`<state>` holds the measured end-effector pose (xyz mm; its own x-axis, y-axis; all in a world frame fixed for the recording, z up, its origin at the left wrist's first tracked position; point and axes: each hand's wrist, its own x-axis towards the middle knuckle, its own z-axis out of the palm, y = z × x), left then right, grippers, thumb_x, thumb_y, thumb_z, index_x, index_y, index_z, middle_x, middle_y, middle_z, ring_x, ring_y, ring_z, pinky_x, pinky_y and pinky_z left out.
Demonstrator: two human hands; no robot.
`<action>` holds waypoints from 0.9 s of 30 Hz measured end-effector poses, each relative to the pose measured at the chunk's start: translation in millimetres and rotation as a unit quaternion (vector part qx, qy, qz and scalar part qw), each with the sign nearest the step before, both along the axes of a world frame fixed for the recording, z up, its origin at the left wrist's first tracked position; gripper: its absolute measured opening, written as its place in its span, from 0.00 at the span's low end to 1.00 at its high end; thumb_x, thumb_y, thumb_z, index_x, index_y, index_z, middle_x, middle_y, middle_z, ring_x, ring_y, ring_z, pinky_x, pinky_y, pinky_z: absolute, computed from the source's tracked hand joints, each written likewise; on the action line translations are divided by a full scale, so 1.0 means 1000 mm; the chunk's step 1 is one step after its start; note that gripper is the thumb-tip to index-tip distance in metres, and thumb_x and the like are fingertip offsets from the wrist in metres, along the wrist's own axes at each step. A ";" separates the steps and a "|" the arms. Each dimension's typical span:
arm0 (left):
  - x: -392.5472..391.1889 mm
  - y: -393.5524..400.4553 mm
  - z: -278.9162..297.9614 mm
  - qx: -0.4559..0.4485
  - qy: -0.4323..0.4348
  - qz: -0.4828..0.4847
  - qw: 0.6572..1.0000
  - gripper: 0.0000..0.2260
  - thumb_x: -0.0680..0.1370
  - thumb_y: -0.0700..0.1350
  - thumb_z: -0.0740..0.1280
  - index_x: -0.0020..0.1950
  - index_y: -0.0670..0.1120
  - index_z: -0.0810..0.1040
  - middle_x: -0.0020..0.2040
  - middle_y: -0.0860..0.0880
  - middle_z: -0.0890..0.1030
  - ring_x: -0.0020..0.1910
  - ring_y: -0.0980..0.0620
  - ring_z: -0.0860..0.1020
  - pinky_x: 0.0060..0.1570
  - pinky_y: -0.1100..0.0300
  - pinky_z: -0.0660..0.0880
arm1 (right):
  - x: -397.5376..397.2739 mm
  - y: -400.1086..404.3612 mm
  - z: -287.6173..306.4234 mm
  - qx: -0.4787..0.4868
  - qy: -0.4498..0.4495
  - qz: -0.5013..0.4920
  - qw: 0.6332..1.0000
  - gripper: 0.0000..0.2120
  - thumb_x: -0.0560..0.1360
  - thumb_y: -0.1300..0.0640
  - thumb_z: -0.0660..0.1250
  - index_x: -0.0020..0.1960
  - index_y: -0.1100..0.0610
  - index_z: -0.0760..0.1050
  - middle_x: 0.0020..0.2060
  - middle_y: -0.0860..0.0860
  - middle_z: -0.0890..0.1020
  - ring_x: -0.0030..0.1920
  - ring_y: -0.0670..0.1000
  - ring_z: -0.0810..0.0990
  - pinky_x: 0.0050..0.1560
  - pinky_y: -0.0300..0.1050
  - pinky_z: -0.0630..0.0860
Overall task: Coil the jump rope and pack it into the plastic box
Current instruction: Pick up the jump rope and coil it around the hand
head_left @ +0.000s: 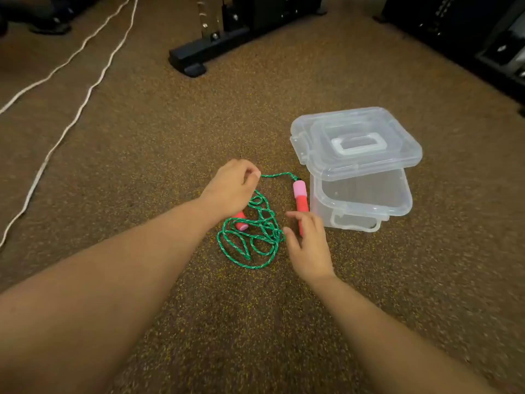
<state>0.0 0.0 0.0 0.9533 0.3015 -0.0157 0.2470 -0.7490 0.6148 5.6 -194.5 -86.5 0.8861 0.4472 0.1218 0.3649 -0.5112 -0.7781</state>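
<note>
A green jump rope lies in a loose tangle on the speckled brown floor. One red and pink handle lies beside the clear plastic box; the other handle pokes out from under my left wrist. My left hand pinches the rope between thumb and fingers, above the tangle. Just right of the tangle, my right hand hovers with fingers spread and relaxed, over the lower end of the near handle, holding nothing. The box's lid sits askew on top, leaving the near part of the box uncovered.
Two white cords run across the floor at the left. The black base of a gym machine stands at the back centre, and dark equipment fills the back right corner.
</note>
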 end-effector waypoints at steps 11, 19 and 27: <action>-0.001 -0.001 -0.013 -0.047 0.095 0.007 0.994 0.16 0.82 0.50 0.55 0.58 0.40 0.76 0.51 0.44 0.76 0.49 0.48 0.73 0.47 0.58 0.65 | 0.017 -0.015 -0.037 -0.058 0.143 -0.153 0.976 0.17 0.76 0.60 0.65 0.64 0.57 0.71 0.60 0.57 0.73 0.63 0.55 0.69 0.66 0.47 0.64; 0.001 0.002 -0.030 -0.064 0.117 0.011 0.991 0.13 0.81 0.51 0.55 0.56 0.46 0.76 0.52 0.42 0.78 0.43 0.50 0.74 0.44 0.56 0.71 | 0.030 -0.003 -0.055 -0.052 0.196 -0.237 0.950 0.22 0.74 0.54 0.69 0.65 0.62 0.71 0.58 0.59 0.77 0.61 0.59 0.74 0.65 0.56 0.69; -0.006 0.003 -0.032 -0.102 0.182 0.017 0.978 0.18 0.81 0.55 0.54 0.59 0.45 0.75 0.51 0.42 0.80 0.41 0.51 0.73 0.41 0.58 0.68 | 0.045 -0.001 -0.055 -0.120 0.204 -0.225 0.945 0.22 0.73 0.46 0.69 0.62 0.58 0.77 0.58 0.59 0.74 0.60 0.61 0.73 0.63 0.51 0.70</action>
<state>-6.0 3.3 -32.0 0.8632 0.2873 -0.4151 0.4993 -0.6073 0.6180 50.7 -195.9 -141.7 0.9443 -0.0150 -0.3286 -0.2375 -0.7225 -0.6493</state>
